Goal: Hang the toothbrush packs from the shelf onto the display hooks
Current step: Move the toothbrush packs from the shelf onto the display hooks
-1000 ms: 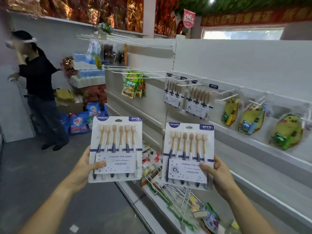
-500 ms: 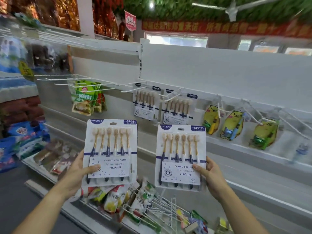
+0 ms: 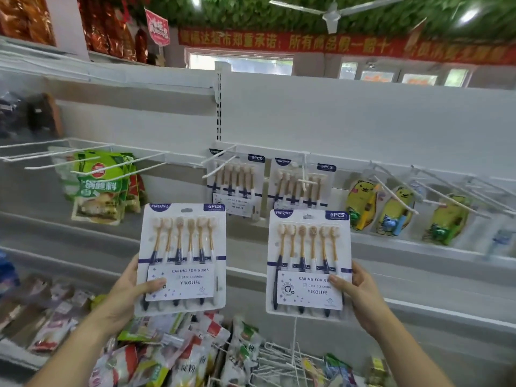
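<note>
Head view.

Near:
- Left hand [image 3: 125, 291] grips left pack [image 3: 181, 258] at its lower left edge. The thumb is curled over the card front; the fingers are behind the card, out of sight.
- Right hand [image 3: 360, 297] grips right pack [image 3: 308, 263] at its lower right edge. The thumb is on the front; the fingers are hidden behind.
- Both packs are upright with faces to the camera, side by side and apart. They are held in the air in front of the shelving, neither on a hook. Each holds six brushes, heads up, with a hang hole at the top edge.

Below the hands:
- A heap of snack packets [image 3: 173, 353].
- To its right, a pile of loose wire hooks [image 3: 279, 356].

Farther, on the back panel [image 3: 349, 121]:
- Left hung pack [image 3: 237, 185] hangs on left hook [image 3: 219, 155].
- Right hung pack [image 3: 301, 188] hangs on right hook [image 3: 305, 174].
- Both hang above and behind the held packs. In view, the top of each held pack covers the bottom of a hung one.
- Left of these are green bags [image 3: 100, 188] on hooks, with bare hooks [image 3: 55, 157] over them.
- Right of these, yellow bear packs [image 3: 360, 205] hang on hooks.

Far:
- A red banner [image 3: 307, 43] on the far wall.
- A ceiling fan [image 3: 332, 15].
</note>
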Demonstrator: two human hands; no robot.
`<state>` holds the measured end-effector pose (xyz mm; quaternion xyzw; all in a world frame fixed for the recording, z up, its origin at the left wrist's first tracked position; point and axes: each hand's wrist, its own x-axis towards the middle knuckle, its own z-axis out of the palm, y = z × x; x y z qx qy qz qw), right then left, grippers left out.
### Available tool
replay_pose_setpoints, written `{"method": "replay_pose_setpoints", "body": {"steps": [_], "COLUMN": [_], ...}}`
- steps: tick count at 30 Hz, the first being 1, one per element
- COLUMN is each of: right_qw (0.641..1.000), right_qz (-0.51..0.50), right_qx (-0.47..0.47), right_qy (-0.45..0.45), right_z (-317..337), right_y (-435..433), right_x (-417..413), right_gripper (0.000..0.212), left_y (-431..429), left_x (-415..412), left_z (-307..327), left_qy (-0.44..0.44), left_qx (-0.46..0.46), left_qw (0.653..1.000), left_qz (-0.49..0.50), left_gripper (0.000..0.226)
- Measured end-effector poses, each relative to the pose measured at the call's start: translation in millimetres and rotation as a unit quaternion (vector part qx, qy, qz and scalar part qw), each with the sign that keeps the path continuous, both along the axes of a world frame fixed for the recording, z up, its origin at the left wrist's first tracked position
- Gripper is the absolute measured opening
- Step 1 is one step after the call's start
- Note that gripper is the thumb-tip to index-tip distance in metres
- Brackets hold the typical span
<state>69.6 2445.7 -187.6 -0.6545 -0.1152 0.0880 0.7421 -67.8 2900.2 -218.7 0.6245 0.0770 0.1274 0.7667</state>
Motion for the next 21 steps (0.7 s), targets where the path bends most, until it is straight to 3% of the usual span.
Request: {"method": "replay_pose_setpoints", "body": {"steps": [3,5,10,12,16,19,21], "right_qw": [0.999,0.998,0.994,0.993,0.993,0.993,0.993], "right_qz": [-0.036,-0.065,-0.112,-0.112,-0.110,-0.114,-0.115], "right_qx": [0.002,-0.004,0.001,-0.003,-0.014,0.002,0.011], "right_qy": [0.003,0.004,-0.015,-0.024,-0.033,-0.031,-0.031], "right_z": [3,8,19,24,33,38,41], "right_y": [9,16,27,32,28,20,17], "right_x": [-21,-35,-61,-69,-76,-78,-80], "right_gripper": [0.053,0.051,0.046,0.052,0.082,0.087,0.105], "left_y": [27,42,50,53,48,43,40], "left_x": [17,28,41,41,39,39,41], "left_z": [1,5,31,38,44,47,52], "left_qy": [-0.005,-0.018,-0.051,-0.058,-0.047,-0.041,-0.042], "left_qx": [-0.015,-0.018,-0.009,-0.002,0.033,0.037,0.039], "left_qw": [0.999,0.997,0.993,0.990,0.989,0.989,0.987], "left_qz": [-0.046,-0.069,-0.108,-0.127,-0.138,-0.138,-0.147], "left_gripper": [0.119,0.113,0.071,0.072,0.102,0.114,0.115]}}
